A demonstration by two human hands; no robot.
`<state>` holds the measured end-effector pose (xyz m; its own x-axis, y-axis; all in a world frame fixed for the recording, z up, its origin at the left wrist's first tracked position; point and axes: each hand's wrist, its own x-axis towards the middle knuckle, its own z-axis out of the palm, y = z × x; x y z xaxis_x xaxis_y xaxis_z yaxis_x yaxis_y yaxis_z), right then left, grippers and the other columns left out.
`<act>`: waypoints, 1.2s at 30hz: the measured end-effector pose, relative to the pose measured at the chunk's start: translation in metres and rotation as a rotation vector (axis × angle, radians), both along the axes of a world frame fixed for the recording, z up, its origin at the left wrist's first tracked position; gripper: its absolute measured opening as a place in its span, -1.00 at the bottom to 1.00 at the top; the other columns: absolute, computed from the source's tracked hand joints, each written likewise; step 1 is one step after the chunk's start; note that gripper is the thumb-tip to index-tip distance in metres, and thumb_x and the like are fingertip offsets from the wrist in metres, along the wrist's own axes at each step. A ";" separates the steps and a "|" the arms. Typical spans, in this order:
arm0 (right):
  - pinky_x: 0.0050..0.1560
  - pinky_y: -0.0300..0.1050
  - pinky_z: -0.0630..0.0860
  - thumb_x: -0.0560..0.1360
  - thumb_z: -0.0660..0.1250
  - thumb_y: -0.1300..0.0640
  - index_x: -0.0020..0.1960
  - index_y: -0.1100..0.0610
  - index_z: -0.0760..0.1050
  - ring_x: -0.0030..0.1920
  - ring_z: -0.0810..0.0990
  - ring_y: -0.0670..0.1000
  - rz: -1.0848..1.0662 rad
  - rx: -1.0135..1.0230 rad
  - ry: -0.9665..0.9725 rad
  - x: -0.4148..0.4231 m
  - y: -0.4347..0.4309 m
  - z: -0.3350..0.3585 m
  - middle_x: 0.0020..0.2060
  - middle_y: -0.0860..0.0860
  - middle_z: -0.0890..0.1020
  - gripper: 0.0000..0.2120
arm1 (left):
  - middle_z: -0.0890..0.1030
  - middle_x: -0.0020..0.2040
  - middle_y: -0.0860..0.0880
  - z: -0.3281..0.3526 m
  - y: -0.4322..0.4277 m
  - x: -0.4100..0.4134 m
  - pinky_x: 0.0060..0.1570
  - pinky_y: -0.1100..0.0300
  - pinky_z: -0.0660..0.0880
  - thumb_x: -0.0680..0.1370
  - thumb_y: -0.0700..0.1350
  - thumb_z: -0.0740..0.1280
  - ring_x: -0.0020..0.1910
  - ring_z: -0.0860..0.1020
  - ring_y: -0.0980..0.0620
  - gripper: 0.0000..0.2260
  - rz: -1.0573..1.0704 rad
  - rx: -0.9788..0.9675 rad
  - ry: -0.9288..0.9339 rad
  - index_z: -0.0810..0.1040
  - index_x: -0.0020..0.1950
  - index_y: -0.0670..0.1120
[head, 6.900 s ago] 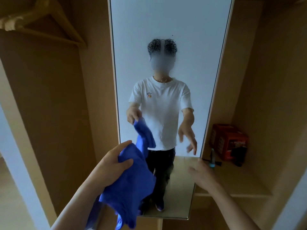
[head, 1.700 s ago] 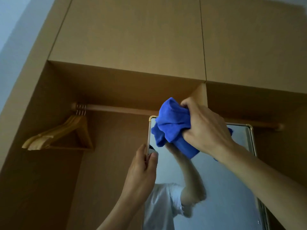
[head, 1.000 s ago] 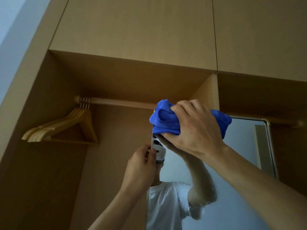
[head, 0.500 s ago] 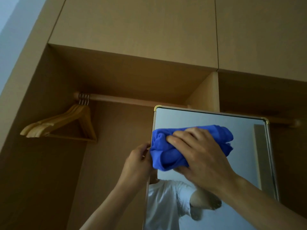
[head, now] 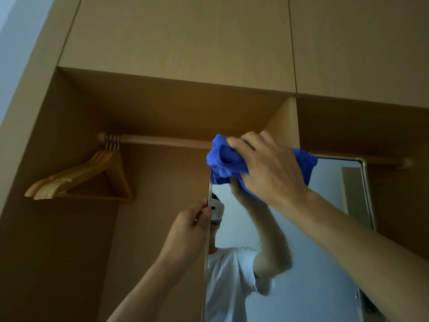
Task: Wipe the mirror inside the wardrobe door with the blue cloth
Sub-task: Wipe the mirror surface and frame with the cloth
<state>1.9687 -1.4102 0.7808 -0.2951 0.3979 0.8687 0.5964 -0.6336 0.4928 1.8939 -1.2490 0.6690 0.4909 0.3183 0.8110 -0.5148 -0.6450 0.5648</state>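
A tall mirror [head: 325,205] with a thin gold frame stands in the wardrobe, its top edge at mid-height of the view. The bunched blue cloth [head: 222,163] covers the mirror's top left corner. My right hand [head: 269,168] grips the cloth and presses it against the glass there. My left hand [head: 192,224] pinches the mirror's left frame edge a little below the cloth. The glass reflects a person in a white T-shirt with an arm raised.
A wooden hanging rail [head: 162,141] runs across the wardrobe behind the mirror's top. Several wooden hangers [head: 81,175] hang at its left end. Closed upper cabinet doors [head: 185,38] sit above. A vertical divider panel [head: 285,122] stands behind the cloth.
Half a second ago the cloth was lower on the glass, with the top frame showing. My right hand has moved it up to the top left corner. My left hand keeps its hold.
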 end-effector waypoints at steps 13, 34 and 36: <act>-0.01 0.01 0.56 0.39 0.49 0.13 0.36 0.09 0.43 0.01 0.55 0.09 -0.006 -0.223 -0.037 0.023 -0.037 -0.032 0.10 0.05 0.59 -0.44 | 0.58 -0.39 0.28 -0.011 -0.005 0.015 -0.30 0.21 0.36 0.71 -0.13 0.19 -0.39 0.52 0.28 -0.79 0.084 -0.014 -0.096 0.60 0.02 0.06; -0.06 0.05 0.51 0.44 0.36 0.20 0.33 0.04 0.43 0.01 0.49 0.07 0.029 -0.098 0.018 0.056 -0.086 -0.020 0.06 0.01 0.57 -0.54 | 0.52 -0.46 -0.16 -0.021 -0.017 0.022 -0.39 0.03 0.42 0.71 -0.07 0.18 -0.49 0.48 -0.08 -0.71 0.186 -0.075 -0.170 0.47 -0.17 -0.16; -0.07 0.04 0.48 0.50 0.27 0.15 0.35 0.04 0.42 0.01 0.48 0.09 0.009 -0.030 0.025 0.058 -0.093 0.000 0.07 0.02 0.56 -0.59 | 0.53 -0.44 -0.21 -0.020 -0.021 0.020 -0.42 0.07 0.41 0.71 -0.09 0.17 -0.51 0.49 -0.06 -0.69 0.218 -0.068 -0.167 0.45 -0.17 -0.19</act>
<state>2.0269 -1.5036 0.7804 -0.2767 0.4210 0.8638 0.6144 -0.6137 0.4959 1.9140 -1.2697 0.6490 0.2658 0.4584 0.8481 -0.4575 -0.7144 0.5295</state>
